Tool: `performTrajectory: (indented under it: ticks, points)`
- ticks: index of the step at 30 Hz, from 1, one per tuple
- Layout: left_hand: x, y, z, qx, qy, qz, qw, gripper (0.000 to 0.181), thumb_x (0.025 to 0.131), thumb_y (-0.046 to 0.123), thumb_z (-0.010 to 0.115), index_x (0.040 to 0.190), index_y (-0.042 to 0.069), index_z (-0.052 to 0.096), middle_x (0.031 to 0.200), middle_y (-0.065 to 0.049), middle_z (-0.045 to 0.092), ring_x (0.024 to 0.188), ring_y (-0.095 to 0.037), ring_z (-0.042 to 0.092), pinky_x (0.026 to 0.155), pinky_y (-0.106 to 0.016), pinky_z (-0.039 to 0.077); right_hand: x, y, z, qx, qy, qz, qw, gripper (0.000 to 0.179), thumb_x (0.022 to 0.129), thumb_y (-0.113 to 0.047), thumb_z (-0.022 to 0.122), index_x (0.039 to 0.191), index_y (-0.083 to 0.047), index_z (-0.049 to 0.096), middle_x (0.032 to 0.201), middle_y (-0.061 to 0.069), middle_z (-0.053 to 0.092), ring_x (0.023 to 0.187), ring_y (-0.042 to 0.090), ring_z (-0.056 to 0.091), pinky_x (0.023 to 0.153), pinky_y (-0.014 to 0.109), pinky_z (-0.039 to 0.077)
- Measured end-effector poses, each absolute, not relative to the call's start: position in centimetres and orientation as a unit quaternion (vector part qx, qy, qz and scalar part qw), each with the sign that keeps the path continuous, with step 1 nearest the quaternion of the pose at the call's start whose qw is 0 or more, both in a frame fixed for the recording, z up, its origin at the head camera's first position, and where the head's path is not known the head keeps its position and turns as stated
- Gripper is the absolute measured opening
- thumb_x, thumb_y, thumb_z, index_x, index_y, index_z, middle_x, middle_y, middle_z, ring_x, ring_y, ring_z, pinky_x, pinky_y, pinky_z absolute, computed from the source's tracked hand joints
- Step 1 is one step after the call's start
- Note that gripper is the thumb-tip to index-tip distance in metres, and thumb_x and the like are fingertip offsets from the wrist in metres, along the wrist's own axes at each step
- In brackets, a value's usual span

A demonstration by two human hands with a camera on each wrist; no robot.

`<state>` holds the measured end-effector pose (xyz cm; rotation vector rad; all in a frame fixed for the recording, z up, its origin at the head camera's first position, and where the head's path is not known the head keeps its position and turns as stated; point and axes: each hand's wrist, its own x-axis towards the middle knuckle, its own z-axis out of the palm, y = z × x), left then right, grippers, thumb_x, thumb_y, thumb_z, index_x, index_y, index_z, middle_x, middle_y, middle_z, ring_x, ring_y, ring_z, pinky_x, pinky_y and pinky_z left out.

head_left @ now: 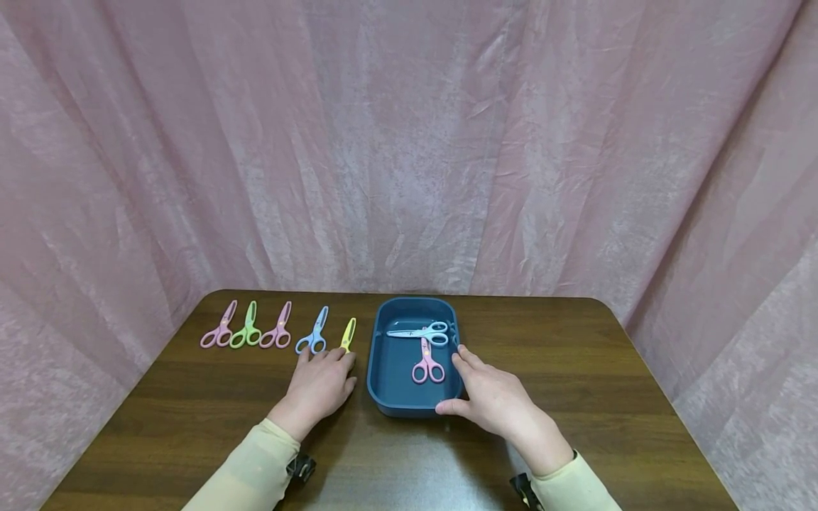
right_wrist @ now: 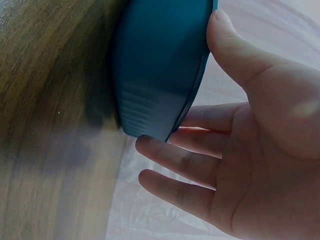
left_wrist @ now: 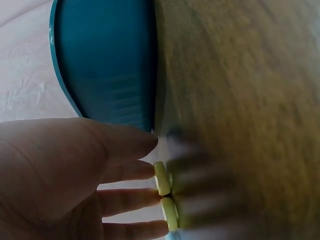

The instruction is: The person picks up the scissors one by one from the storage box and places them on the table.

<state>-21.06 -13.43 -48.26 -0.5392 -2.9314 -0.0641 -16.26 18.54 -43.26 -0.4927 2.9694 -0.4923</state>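
My left hand (head_left: 322,388) reaches over a pair of yellow scissors (head_left: 348,333) on the table, its fingers extended. In the left wrist view the fingertips touch the yellow handle loops (left_wrist: 162,178), while the thumb stays apart from them. Beside that hand lie blue scissors (head_left: 313,332). My right hand (head_left: 500,399) rests against the right side of a dark blue tray (head_left: 397,409), thumb at the near rim and fingers loosely extended. Inside the tray, light blue scissors (head_left: 418,333) lie across pink scissors (head_left: 427,365).
Farther left on the wooden table (head_left: 549,333) are pink scissors (head_left: 277,332), green scissors (head_left: 248,330) and another pink pair (head_left: 220,331), in a row. A pink curtain (head_left: 409,142) hangs behind the table's back edge.
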Motion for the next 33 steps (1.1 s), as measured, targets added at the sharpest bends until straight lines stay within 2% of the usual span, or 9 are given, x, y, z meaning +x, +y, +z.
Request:
performTrajectory:
  ticks: [9, 20, 33]
  points:
    - [-20.7, -13.7, -47.9, -0.181, -0.978, -0.034, 0.098, 0.041, 0.099, 0.027, 0.083, 0.135, 0.009, 0.074, 0.141, -0.019, 0.070, 0.124, -0.044, 0.069, 0.114, -0.075, 0.039, -16.3, 18.6, -43.2, -0.162, 0.973, -0.160, 0.046, 0.101, 0.089, -0.064, 0.085, 0.160, 0.001, 0.055, 0.171, 0.020, 0.045, 0.146, 0.043, 0.058, 0.109, 0.063, 0.054]
    - [-20.0, -13.3, -47.1, -0.218, -0.955, -0.044, 0.194, 0.044, 0.094, 0.024, 0.087, 0.133, 0.008, 0.075, 0.133, -0.013, 0.075, 0.119, -0.036, 0.073, 0.107, -0.072, 0.044, -16.3, 18.6, -43.5, -0.165, 0.972, -0.161, 0.036, 0.099, 0.089, -0.062, 0.086, 0.158, 0.002, 0.056, 0.169, 0.021, 0.047, 0.144, 0.043, 0.059, 0.109, 0.063, 0.054]
    - [-19.7, -12.6, -46.3, -0.225, -0.952, -0.048, 0.201, 0.046, 0.098, 0.025, 0.085, 0.138, 0.007, 0.073, 0.134, -0.011, 0.075, 0.123, -0.034, 0.072, 0.112, -0.073, 0.042, -16.4, 18.7, -43.4, -0.166, 0.972, -0.164, 0.037, 0.099, 0.089, -0.062, 0.086, 0.158, 0.002, 0.056, 0.169, 0.021, 0.046, 0.144, 0.044, 0.058, 0.110, 0.062, 0.053]
